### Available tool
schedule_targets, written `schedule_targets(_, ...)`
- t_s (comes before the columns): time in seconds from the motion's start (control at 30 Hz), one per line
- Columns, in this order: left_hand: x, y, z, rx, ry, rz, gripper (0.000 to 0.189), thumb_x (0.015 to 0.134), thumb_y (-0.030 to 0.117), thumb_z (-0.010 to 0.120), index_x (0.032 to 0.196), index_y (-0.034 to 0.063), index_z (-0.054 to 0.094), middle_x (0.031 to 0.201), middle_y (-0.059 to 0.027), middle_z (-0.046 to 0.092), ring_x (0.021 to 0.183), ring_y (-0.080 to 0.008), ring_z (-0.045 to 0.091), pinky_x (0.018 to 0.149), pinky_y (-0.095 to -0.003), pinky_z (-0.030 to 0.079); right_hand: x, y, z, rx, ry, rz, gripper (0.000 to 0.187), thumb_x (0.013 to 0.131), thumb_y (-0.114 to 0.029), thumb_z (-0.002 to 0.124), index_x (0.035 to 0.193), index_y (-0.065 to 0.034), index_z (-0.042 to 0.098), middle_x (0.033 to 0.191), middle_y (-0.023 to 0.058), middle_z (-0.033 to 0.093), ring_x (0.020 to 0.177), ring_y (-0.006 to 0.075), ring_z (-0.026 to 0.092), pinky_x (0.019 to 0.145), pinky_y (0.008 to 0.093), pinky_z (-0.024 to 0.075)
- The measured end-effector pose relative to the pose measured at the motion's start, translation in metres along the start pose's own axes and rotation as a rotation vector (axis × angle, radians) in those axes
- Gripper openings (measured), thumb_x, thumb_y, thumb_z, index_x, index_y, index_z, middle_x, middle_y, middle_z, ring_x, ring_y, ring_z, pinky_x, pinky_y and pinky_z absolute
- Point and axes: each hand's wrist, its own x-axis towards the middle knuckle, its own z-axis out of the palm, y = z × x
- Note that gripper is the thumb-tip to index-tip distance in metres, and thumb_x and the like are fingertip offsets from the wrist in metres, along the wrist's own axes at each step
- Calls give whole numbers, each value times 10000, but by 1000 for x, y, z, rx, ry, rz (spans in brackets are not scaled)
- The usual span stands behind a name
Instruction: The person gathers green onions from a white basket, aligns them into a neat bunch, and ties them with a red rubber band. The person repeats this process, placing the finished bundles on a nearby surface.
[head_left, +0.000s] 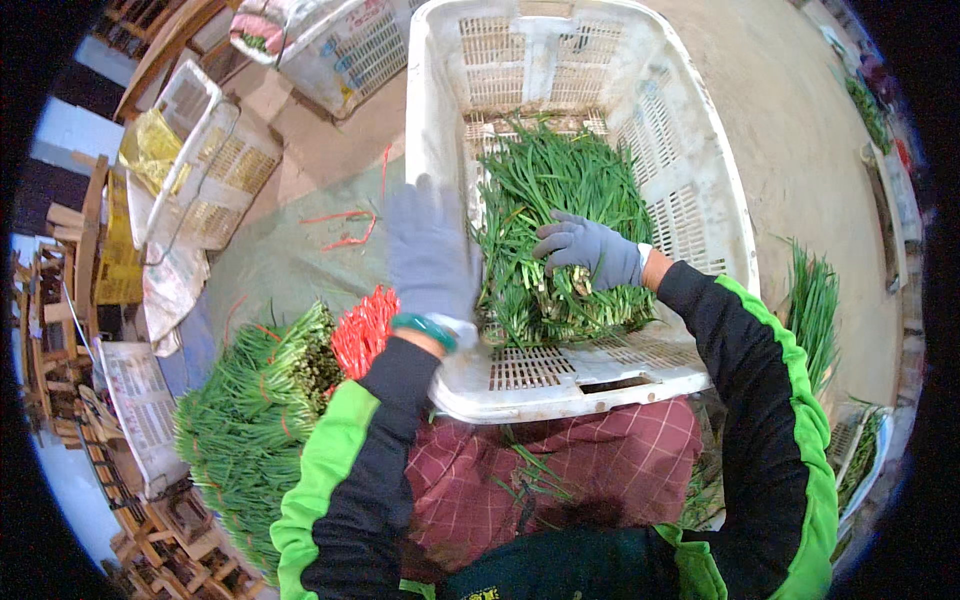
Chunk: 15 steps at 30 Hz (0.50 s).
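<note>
A large white plastic crate (671, 375) stands before me with a heap of long green leafy stalks, seemingly garlic chives (562, 172), inside. My right hand (592, 251), in a grey glove, rests on the cut ends of the chives with its fingers spread; whether it grips any is unclear. My left hand (427, 247), gloved in grey and blurred, is over the crate's left rim, fingers extended, holding nothing visible. Below it to the left lies a bunch of red ties (365, 330), partly behind my wrist. Beside the ties is a big pile of tied chive bundles (255, 442).
More white crates stand at the upper left (345, 60) and left (232, 180), one holding a yellow bag (154, 146). Loose red ties (352, 217) lie on the green sheet (300, 255). Another bunch of chives (812, 315) is beyond my right arm. Wooden frames line the left edge.
</note>
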Motion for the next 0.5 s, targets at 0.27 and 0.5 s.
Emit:
schedule_targets(0.27,2,72,44,-255,-698,-169,878,693,437,857,1353,-6,484,1200,-222,631,1087,-364,636,970,-428,474,-20,-2,-9,18,253,112,441,694,-188,767,1116,-145,648,1299,78,586,1316,339,475,1180,518,298)
schedule_targets(0.5,0,90,128,-913,-220,-281,399,854,98,597,1239,-7,591,1067,-260,668,987,-418,643,867,-466,493,-19,10,8,169,536,251,534,661,-53,743,1175,-105,607,1361,119,564,1307,365,491,1128,461,380)
